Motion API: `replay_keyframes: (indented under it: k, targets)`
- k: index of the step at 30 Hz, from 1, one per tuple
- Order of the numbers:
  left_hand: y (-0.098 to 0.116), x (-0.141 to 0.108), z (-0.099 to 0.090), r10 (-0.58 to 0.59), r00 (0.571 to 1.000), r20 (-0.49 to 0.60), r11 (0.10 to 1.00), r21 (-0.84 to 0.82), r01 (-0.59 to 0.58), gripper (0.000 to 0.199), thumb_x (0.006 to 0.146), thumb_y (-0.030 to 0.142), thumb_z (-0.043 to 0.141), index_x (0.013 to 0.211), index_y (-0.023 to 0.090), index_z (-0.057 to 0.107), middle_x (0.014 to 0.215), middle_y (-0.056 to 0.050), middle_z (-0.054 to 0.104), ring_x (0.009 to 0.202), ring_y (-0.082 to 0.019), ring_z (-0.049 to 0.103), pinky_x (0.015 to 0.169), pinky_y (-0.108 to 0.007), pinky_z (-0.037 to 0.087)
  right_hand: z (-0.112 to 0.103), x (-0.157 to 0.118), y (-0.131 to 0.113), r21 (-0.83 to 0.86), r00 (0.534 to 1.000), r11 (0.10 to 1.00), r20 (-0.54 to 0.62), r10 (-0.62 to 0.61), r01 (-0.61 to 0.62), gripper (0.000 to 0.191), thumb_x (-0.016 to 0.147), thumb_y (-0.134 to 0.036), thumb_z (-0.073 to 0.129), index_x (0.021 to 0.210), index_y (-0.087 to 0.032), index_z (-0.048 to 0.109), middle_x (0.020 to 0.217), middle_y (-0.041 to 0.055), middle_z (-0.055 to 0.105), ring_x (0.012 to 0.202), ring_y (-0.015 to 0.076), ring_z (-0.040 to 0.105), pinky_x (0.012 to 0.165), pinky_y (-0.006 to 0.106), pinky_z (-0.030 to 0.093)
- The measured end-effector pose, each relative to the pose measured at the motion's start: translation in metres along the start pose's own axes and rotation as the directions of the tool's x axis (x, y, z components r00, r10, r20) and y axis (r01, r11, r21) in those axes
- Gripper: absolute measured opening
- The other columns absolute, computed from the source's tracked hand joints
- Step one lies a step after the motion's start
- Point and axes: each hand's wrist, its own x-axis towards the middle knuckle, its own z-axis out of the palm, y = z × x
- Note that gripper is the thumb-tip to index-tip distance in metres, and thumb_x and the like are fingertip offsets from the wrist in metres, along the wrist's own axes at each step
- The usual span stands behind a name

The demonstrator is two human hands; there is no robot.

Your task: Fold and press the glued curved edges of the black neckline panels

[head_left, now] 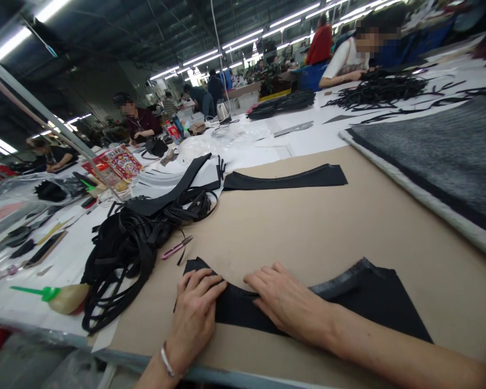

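Observation:
A black fabric piece (247, 316) with a curved upper edge lies along the near side of the tan board. Over its left end my left hand (197, 302) is closed, fingers bent and pressed on the upper edge. My right hand (285, 300) pinches the same curved edge near the middle, its thumb low against the cloth; the forearm covers part of the piece. To the right of that hand, a grey, shiny strip (340, 281) runs along the edge. A similar black piece (287, 177) lies flat farther back.
Left of my hands are a heap of black straps (125, 259), pink-handled thread snips (177, 247) and a squeeze bottle (67, 297) with a green nozzle. Thick grey felt (441, 146) covers the right side. Across the table a person (348, 59) leans over black strips (380, 92).

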Motion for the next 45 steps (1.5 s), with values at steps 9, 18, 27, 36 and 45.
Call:
replay_keyframes:
  k: [9, 18, 27, 36, 45]
  targets:
    - [0.047, 0.033, 0.008, -0.156, 0.945, 0.289, 0.934, -0.266, 0.236, 0.026, 0.08, 0.007, 0.053, 0.098, 0.023, 0.063, 0.096, -0.003, 0.063, 0.095, -0.019, 0.055, 0.086, -0.038, 0.044, -0.009, -0.005, 0.005, 0.092, 0.99, 0.988, 0.085, 0.115, -0.123, 0.012, 0.083, -0.013, 0.055, 0.095, -0.015, 0.056, 0.099, 0.0073, 0.061, 0.092, 0.0225, 0.056, 0.085, 0.037, 0.038]
    - [0.052, 0.042, 0.007, -0.128, 0.927, 0.353, 0.934, -0.271, 0.232, 0.034, 0.08, 0.002, 0.049, 0.094, 0.026, 0.068, 0.089, 0.0, 0.062, 0.091, -0.017, 0.055, 0.083, -0.034, 0.047, -0.004, -0.012, 0.009, 0.146, 0.991, 0.98, 0.045, 0.127, -0.132, 0.017, 0.082, -0.006, 0.047, 0.089, -0.016, 0.058, 0.088, 0.0052, 0.058, 0.084, 0.0179, 0.055, 0.076, 0.027, 0.041]
    - [0.053, 0.011, 0.023, -0.007, 0.989, 0.146, 0.971, -0.234, 0.041, 0.038, 0.087, 0.007, 0.044, 0.117, 0.024, 0.061, 0.095, -0.004, 0.062, 0.088, -0.017, 0.055, 0.078, -0.03, 0.051, -0.01, -0.023, 0.015, 0.176, 0.999, 0.984, 0.035, 0.034, -0.04, 0.016, 0.083, -0.004, 0.048, 0.087, -0.015, 0.06, 0.088, 0.0044, 0.057, 0.085, 0.0161, 0.053, 0.077, 0.025, 0.042]
    - [0.055, 0.004, 0.021, 0.018, 0.982, 0.19, 0.972, -0.235, 0.028, 0.051, 0.085, 0.002, 0.038, 0.128, 0.026, 0.052, 0.105, -0.005, 0.059, 0.098, -0.017, 0.052, 0.086, -0.033, 0.051, -0.014, -0.035, 0.026, 0.206, 1.0, 0.978, 0.025, -0.013, 0.008, 0.02, 0.087, -0.004, 0.046, 0.088, -0.016, 0.062, 0.086, 0.0044, 0.055, 0.083, 0.0158, 0.053, 0.076, 0.025, 0.043]
    - [0.058, 0.001, 0.021, 0.09, 0.975, 0.204, 0.996, -0.034, -0.084, 0.06, 0.08, 0.001, 0.039, 0.133, 0.028, 0.047, 0.109, -0.009, 0.053, 0.102, -0.02, 0.05, 0.088, -0.038, 0.052, -0.019, -0.051, 0.036, 0.199, 0.997, 0.978, 0.009, -0.073, 0.07, 0.022, 0.09, -0.006, 0.044, 0.094, -0.016, 0.063, 0.09, 0.0055, 0.056, 0.088, 0.0169, 0.051, 0.08, 0.027, 0.043]
